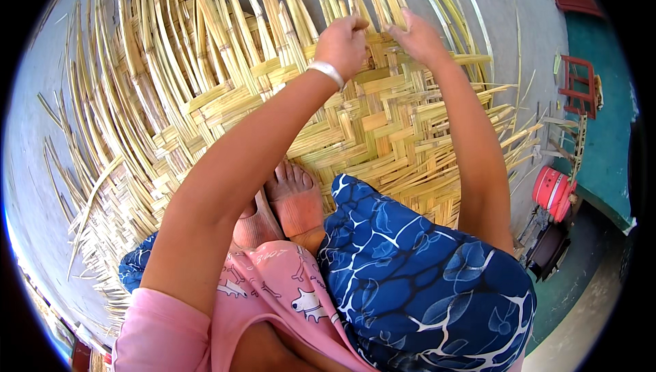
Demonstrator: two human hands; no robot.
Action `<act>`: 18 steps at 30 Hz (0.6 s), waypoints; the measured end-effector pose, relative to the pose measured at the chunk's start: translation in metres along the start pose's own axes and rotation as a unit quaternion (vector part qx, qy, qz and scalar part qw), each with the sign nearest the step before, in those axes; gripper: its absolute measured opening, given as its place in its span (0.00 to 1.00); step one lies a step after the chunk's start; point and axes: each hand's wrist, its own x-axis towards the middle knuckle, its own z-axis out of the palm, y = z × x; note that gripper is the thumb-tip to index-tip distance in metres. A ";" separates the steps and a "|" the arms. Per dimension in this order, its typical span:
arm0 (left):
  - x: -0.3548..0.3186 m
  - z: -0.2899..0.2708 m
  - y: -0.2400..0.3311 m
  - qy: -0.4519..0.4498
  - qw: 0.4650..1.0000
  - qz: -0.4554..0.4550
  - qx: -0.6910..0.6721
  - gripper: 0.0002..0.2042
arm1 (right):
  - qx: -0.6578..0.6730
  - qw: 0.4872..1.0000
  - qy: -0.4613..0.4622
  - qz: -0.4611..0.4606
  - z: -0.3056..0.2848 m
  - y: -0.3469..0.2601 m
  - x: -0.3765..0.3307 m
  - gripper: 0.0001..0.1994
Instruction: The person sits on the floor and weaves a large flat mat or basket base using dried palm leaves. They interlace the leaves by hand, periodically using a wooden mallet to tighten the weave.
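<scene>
A half-woven mat of flat, yellowish split reed strips lies on the ground before me. Its weave is a stepped diagonal pattern, and long loose strips fan out from its far side. At the far edge of the weave my left hand, with a pale bangle on the wrist, is closed around a reed strip. A little to its right, my right hand pinches another upright strip between thumb and fingers. Parts of the strips are hidden behind both hands.
My feet rest on the mat's near part, beside my blue patterned trouser leg. Grey floor surrounds the mat. On the right are a red frame like a small stool and a red round container near a teal wall.
</scene>
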 end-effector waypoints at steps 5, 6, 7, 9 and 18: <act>-0.062 -0.029 -0.010 0.015 0.996 -0.024 -0.088 0.10 | 0.025 0.997 -0.048 0.047 0.002 -0.013 -0.001 0.42; -0.075 -0.037 -0.010 0.014 0.994 -0.023 -0.103 0.10 | 0.029 0.997 -0.051 0.051 0.003 -0.010 -0.001 0.43; -0.087 -0.046 -0.010 0.016 0.993 -0.021 -0.118 0.10 | 0.032 0.997 -0.054 0.053 0.006 -0.007 0.001 0.43; -0.110 -0.073 -0.014 0.033 0.994 -0.034 -0.103 0.10 | 0.029 0.996 -0.054 0.066 0.007 -0.008 0.002 0.44; -0.215 -0.248 -0.059 0.333 0.921 -0.129 -0.152 0.12 | -0.073 0.997 0.032 0.024 0.009 -0.025 -0.019 0.30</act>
